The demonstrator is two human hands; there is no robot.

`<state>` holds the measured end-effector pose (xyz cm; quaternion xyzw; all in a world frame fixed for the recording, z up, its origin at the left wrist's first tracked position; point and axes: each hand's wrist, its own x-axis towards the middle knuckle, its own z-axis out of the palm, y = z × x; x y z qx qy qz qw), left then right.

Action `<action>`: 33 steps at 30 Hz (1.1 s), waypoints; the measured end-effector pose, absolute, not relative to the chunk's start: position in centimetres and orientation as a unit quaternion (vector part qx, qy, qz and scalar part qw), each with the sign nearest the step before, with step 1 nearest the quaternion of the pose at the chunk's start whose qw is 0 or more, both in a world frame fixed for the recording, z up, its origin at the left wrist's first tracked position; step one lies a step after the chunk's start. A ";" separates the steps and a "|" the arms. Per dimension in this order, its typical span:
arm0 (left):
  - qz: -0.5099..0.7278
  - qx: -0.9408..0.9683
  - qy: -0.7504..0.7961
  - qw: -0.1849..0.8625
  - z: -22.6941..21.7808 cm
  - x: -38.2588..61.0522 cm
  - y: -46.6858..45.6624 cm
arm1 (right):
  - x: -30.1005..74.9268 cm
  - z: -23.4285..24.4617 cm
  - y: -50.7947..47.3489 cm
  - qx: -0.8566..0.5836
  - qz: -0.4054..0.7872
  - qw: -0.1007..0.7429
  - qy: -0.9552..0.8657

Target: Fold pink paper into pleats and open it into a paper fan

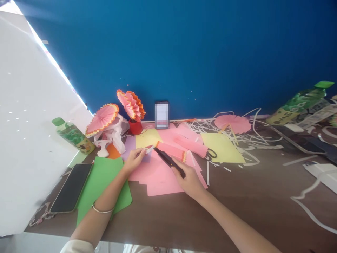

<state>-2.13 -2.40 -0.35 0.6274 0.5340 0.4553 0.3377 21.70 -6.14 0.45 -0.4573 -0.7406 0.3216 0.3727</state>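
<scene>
The left hand [134, 160] pinches a small paper piece [149, 149] between its fingertips, just above the pink sheets [160, 177] on the table [237, 200]. The right hand [190, 181] is closed around a black tool [170, 162], whose tip points at the piece and almost touches it. A pleated pink strip [172, 150] lies just behind the tool. A green sheet [102, 182] and a phone [71, 187] lie to the left.
</scene>
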 end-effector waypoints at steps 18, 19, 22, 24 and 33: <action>0.419 0.646 0.561 0.304 -0.5 -2.2 -2.4 | 21.6 0.4 -6.3 -0.444 0.306 0.352 -0.765; 0.418 0.647 0.559 0.307 -0.5 -2.2 -2.5 | 21.7 0.4 -6.2 -0.445 0.301 0.354 -0.766; 0.412 0.651 0.556 0.311 -0.4 -1.9 -2.5 | 21.7 0.3 -6.2 -0.450 0.283 0.372 -0.761; 0.409 0.653 0.556 0.312 -0.3 -1.8 -2.5 | 21.7 0.3 -6.1 -0.448 0.280 0.379 -0.760; 0.411 0.653 0.552 0.316 -0.5 -1.9 -2.5 | 21.8 0.4 -6.1 -0.450 0.290 0.370 -0.759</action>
